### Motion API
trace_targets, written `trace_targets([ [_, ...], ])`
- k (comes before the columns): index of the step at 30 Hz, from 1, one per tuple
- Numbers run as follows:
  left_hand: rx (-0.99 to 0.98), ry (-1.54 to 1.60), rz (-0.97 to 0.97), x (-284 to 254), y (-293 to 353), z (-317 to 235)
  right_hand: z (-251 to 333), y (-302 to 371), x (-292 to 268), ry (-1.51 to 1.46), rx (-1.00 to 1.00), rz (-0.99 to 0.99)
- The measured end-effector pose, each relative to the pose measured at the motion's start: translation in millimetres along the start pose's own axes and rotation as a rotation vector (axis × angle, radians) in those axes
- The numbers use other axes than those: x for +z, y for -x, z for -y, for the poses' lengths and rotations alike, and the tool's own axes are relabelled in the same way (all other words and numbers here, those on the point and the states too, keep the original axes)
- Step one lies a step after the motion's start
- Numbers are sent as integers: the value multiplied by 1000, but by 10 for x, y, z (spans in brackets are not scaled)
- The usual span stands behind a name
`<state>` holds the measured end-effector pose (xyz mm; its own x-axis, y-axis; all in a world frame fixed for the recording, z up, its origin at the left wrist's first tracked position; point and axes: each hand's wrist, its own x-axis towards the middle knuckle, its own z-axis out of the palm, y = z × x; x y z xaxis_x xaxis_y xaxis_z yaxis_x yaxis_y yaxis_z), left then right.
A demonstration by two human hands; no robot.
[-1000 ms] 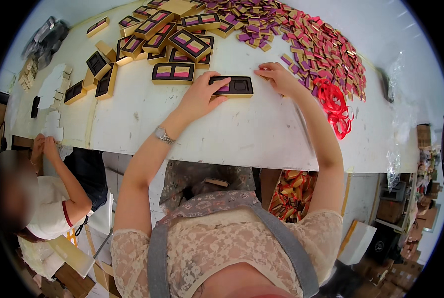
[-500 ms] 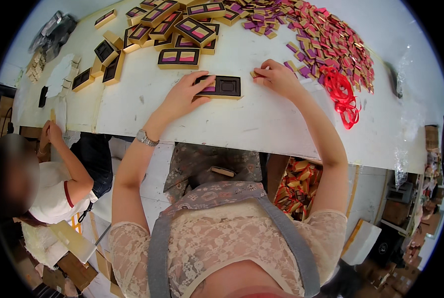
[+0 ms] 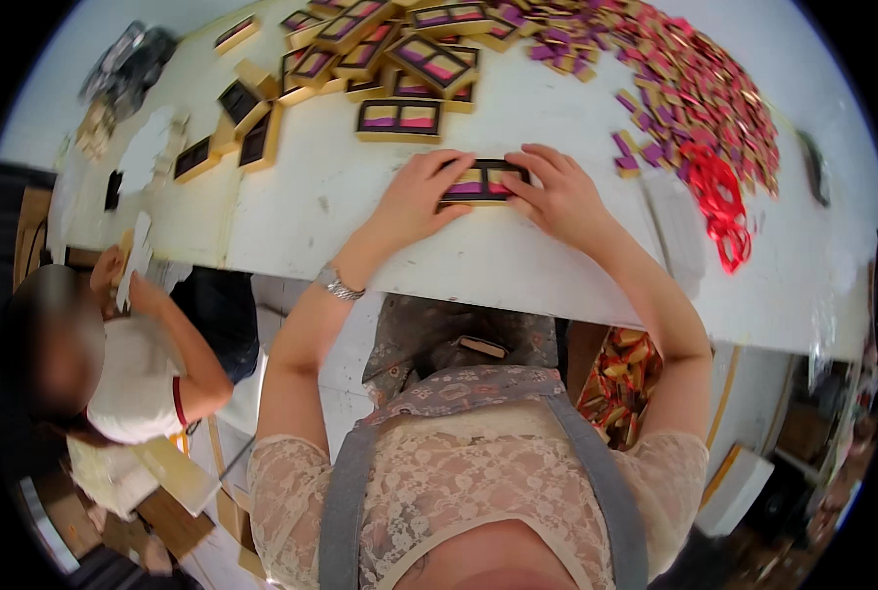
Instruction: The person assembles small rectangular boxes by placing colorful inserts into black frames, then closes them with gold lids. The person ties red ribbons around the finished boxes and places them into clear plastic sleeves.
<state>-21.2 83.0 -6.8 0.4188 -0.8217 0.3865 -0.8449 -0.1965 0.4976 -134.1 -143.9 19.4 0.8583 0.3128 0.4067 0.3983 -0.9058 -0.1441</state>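
Note:
A gold box with a black two-compartment insert [image 3: 478, 202] lies on the white table between my hands. My left hand [image 3: 411, 197] grips its left end, thumb at the near edge and fingers over the far edge. My right hand [image 3: 569, 197] is closed around the right end, its fingertips over the right compartment. A purple and gold small packet [image 3: 468, 182] fills the left compartment. In the right one, a pink and gold small packet [image 3: 498, 183] shows, partly hidden by my right fingers.
Filled gold boxes [image 3: 400, 120] are heaped beyond my left hand, with empty-looking boxes [image 3: 259, 138] farther left. A large pile of small packets [image 3: 700, 84] spreads at the far right, beside red ribbon [image 3: 719, 197]. At left, a co-worker's hands [image 3: 124, 280] hold a white piece.
My right hand has moved left onto the box with the small piece it pinched. The right compartment was bare before; now a packet shows there. The whole view has shifted slightly.

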Motion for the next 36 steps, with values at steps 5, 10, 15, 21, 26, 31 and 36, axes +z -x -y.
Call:
trace_targets([
  [5, 41, 57, -27, -40, -40, 49, -60, -32, 57, 286, -211, -9],
  [10, -310, -278, -626, -865, 150, 756, 174, -286, -8, 218, -202, 32],
  [15, -761, -707, -234, -1117, 1035, 1132, 88, -385, 348, -237, -208, -117],
  [21, -429, -7, -186, -590, 1219, -54, -123, -1251, 733, 255, 28, -427],
  [26, -230, 21, -5, -275, 472, -341, -673, -583, 275, 384, 278, -304],
  [31, 24, 100, 135, 47, -394, -141, -1270, 363, -262, 429, 749, 63],
  [36, -253, 287, -38, 292, -534, -122, -639, -83, -314, -221, 275, -214],
])
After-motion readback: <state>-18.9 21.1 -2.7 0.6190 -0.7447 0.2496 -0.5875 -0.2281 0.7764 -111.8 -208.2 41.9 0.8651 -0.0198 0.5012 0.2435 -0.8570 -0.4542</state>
